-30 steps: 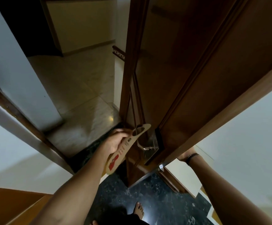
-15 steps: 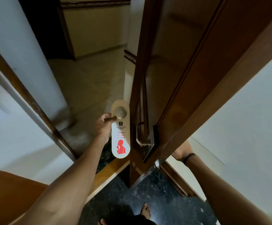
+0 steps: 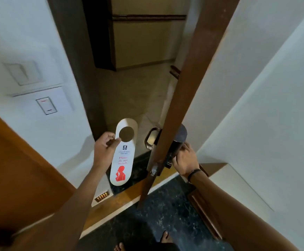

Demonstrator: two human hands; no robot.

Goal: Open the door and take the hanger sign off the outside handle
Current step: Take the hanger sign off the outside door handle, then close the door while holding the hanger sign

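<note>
The brown wooden door [image 3: 187,91] stands open, seen edge-on in the middle of the view. My left hand [image 3: 105,147] grips a white hanger sign [image 3: 123,156] with a round hole and red "Please do not disturb" print. The sign is held upright in the doorway, clear of the outside handle [image 3: 150,137], which curves out from the door's left face. My right hand [image 3: 184,161] is closed on the dark inside handle [image 3: 177,147] on the door's right face.
A dark door frame [image 3: 78,69] and a white wall with switch plates [image 3: 47,105] stand to the left. A white wall [image 3: 256,105] rises to the right. Beyond the doorway lies a beige corridor floor [image 3: 133,91]. My bare toes [image 3: 165,237] rest on dark marble.
The sign has come off the outside handle and moved left into the doorway, held upright. The view has turned, so the door now shows edge-on and my right hand appears on the inside handle.
</note>
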